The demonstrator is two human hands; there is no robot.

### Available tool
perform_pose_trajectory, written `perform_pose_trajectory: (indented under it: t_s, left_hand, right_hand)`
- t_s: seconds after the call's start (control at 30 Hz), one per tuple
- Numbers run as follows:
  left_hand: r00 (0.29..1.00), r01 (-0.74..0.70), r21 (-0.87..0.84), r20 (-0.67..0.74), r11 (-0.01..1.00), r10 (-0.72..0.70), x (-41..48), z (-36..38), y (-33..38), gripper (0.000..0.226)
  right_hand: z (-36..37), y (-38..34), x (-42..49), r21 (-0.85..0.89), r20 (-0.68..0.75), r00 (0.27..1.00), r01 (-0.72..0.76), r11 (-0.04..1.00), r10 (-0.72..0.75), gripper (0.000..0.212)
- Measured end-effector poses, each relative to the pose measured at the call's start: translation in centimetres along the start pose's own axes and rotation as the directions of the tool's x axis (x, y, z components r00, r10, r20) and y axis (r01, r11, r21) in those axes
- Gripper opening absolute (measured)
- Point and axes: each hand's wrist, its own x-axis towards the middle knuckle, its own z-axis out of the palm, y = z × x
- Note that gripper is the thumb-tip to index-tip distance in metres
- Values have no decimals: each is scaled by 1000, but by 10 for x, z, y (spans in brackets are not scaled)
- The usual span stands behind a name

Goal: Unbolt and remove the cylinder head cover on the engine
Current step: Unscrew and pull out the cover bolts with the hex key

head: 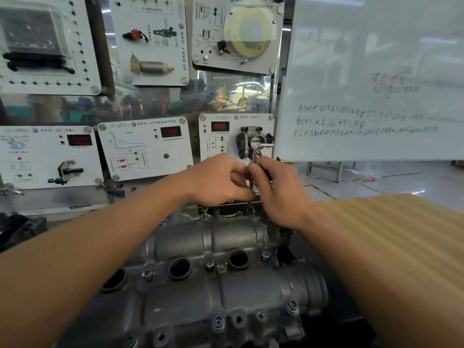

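Note:
The grey cast cylinder head cover (pixel 200 292) lies below me, with three round plug holes along its middle and several bolts (pixel 218 322) standing in its rim. Above its far end, both hands meet on an L-shaped hex key (pixel 259 149) held upright, its short arm pointing right. My left hand (pixel 218 180) pinches the lower shaft of the key. My right hand (pixel 278 192) grips the shaft just below the bend. The key's lower tip is hidden behind my fingers.
Training panels with sensors and red displays (pixel 145 146) stand behind the engine. A whiteboard (pixel 371 79) with handwriting fills the upper right. A striped wooden tabletop (pixel 391 232) lies to the right. Dark parts (pixel 17 227) sit at the left.

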Motion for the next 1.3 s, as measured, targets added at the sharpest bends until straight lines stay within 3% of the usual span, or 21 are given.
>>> perform_pose_trajectory:
  t_s: [0.13, 0.5, 0.63, 0.7, 0.8, 0.87, 1.13, 1.23, 1.3]
  left_hand:
    - [996, -20, -156, -92, 988, 6, 4, 17, 10, 14]
    - [995, 52, -207, -72, 977, -69, 3, 30, 1, 9]
    - [992, 61, -163, -99, 985, -78, 6, 33, 1, 10]
    - [991, 60, -150, -110, 987, -77, 6, 33, 1, 6]
    - [988, 63, -159, -131, 985, -84, 7, 33, 0, 8]
    - [987, 65, -174, -131, 983, -89, 8, 34, -2, 9]
    - [987, 31, -78, -155, 996, -43, 7, 32, -7, 7]
    - [983, 29, -53, -178, 998, -38, 6, 33, -6, 19]
    - [980, 26, -25, -198, 999, -31, 6, 34, -5, 21]
  right_hand:
    - [-9, 6, -2, 37, 23, 999, -31, 999, 30, 28]
    - [-16, 3, -2, 94, 136, 989, -72, 993, 58, 26]
    - [-19, 0, 6, 122, -60, 977, -197, 973, 205, 23]
    - [-22, -5, 15, 27, -168, 958, -231, 973, 232, 31]
    - [-24, -16, 30, -166, -186, 956, -257, 952, 226, 45]
    - [-24, -20, 37, -243, -180, 957, -267, 933, 227, 42]
    - [-15, -29, 30, -531, -109, 991, -120, 839, 72, 35]
    - [-20, -27, 34, -499, -13, 999, -41, 866, 40, 36]
    - [-26, -28, 38, -366, 98, 995, 14, 931, 23, 35]
